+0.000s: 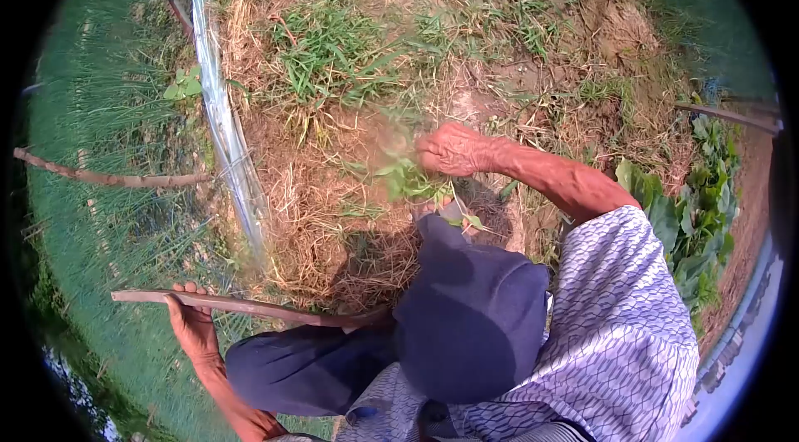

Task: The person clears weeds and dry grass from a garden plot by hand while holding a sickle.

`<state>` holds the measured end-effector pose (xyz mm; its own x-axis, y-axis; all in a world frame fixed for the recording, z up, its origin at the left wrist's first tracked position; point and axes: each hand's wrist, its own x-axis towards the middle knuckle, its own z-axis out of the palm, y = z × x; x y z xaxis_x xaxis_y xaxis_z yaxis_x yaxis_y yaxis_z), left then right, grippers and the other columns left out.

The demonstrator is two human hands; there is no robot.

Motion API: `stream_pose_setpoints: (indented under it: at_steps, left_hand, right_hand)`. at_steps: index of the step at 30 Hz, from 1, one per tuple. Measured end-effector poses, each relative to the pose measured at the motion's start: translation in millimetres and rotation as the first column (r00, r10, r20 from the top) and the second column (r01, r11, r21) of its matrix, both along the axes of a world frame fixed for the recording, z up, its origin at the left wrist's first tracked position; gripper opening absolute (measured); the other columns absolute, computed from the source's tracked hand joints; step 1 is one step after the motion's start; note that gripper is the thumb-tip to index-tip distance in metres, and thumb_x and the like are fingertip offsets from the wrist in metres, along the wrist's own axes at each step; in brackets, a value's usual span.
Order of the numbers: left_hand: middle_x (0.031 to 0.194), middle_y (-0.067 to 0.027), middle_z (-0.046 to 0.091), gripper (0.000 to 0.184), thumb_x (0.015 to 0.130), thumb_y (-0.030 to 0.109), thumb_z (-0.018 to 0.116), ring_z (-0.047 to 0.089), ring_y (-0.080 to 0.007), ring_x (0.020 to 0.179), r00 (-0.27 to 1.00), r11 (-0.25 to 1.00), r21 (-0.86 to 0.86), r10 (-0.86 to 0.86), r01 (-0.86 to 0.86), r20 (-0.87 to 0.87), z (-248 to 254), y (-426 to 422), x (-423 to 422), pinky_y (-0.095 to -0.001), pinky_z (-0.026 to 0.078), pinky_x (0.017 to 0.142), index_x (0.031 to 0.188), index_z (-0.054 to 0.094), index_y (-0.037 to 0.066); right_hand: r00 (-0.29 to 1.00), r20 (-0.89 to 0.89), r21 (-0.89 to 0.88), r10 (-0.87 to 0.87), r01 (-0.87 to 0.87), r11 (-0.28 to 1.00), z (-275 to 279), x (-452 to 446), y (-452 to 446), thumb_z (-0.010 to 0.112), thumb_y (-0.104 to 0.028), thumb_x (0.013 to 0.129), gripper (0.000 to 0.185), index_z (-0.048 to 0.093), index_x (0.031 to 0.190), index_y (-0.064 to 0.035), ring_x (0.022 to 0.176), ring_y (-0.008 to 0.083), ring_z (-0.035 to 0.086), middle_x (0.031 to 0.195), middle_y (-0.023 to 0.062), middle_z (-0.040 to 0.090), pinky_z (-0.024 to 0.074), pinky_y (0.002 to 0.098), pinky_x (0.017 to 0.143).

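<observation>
My right hand (pixel 454 149) is closed around a bunch of leafy green weeds (pixel 406 180), just above the ground near the middle of the view. The leaves are partly blurred and hang out below the fist toward my bent knee (pixel 470 317) in dark blue trousers. At the lower left, my left hand (pixel 193 324) grips a long wooden stick (pixel 258 307) near its left end. The stick runs rightward across dry straw, and its right end is hidden behind my leg.
Dry straw (pixel 291 234) and grass tufts (pixel 329 63) cover the soil ahead. A clear plastic strip (pixel 218 101) runs along the left, beside thin green stalks (pixel 100 101) and a wooden pole (pixel 116 179). Broad-leaved plants (pixel 678 225) grow at right below another pole (pixel 732 116).
</observation>
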<state>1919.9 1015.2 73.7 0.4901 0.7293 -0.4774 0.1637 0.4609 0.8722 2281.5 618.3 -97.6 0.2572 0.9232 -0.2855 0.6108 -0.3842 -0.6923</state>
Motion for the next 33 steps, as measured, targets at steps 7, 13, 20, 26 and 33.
stream_pose_setpoints:
  at_steps: [7,13,20,26,33]
  left_hand:
    - [0.106,-0.0079,0.064,0.034,0.094,0.040,0.059,0.063,-0.0208,0.095,0.999,0.989,-0.150,-0.004,-0.001,-0.035,-49.0,-13.7,-31.3,-0.0277,0.052,0.073,0.111,0.055,0.011]
    - [0.104,-0.0085,0.064,0.036,0.092,0.043,0.061,0.064,-0.0217,0.093,0.998,0.983,-0.180,0.030,-0.039,-0.050,-58.3,-49.1,-30.5,-0.0299,0.053,0.075,0.109,0.055,0.012]
    - [0.102,-0.0097,0.062,0.036,0.094,0.043,0.058,0.064,-0.0255,0.091,0.998,0.962,-0.273,-0.021,0.006,-0.053,-46.4,-81.7,-28.3,-0.0291,0.051,0.066,0.107,0.052,0.010]
    - [0.100,-0.0081,0.063,0.038,0.093,0.045,0.059,0.063,-0.0250,0.091,0.999,0.970,-0.240,-0.031,0.025,-0.022,-36.8,-81.9,-26.9,-0.0285,0.049,0.064,0.107,0.052,0.011]
    - [0.099,-0.0068,0.062,0.037,0.093,0.046,0.057,0.063,-0.0223,0.091,0.996,0.973,-0.230,-0.029,0.008,-0.086,-19.7,-91.6,-24.1,-0.0292,0.050,0.066,0.108,0.052,0.012]
  right_hand:
    - [0.961,-0.276,0.117,-0.028,0.062,0.991,64.8,-46.0,48.3,0.059,-0.024,0.089,0.022,0.050,0.096,-0.0052,0.062,0.0292,0.058,0.071,0.0131,0.054,0.0482,0.0396,0.055]
    - [0.847,0.432,-0.082,-0.309,0.378,0.922,-15.0,113.4,27.3,0.050,-0.017,0.094,0.058,0.025,0.145,-0.0112,0.079,0.0372,0.064,0.116,0.0312,0.051,0.0535,0.0439,0.064]
    - [0.814,0.516,-0.155,-0.268,0.397,0.905,-72.9,177.8,-36.9,0.042,-0.043,0.096,0.045,0.055,0.120,-0.0076,0.085,0.0385,0.064,0.111,0.0241,0.060,0.0526,0.0466,0.076]
    - [0.830,0.521,-0.438,0.200,0.059,0.897,-46.2,185.4,-34.4,0.037,-0.032,0.099,0.037,0.061,0.092,-0.0042,0.069,0.0244,0.063,0.070,0.0122,0.057,0.0507,0.0388,0.059]
    - [0.919,0.352,-0.099,-0.177,0.224,0.970,-76.3,156.3,-55.5,0.041,-0.028,0.092,0.036,0.050,0.065,-0.0062,0.044,0.0211,0.042,0.050,0.0094,0.043,0.0419,0.0407,0.046]
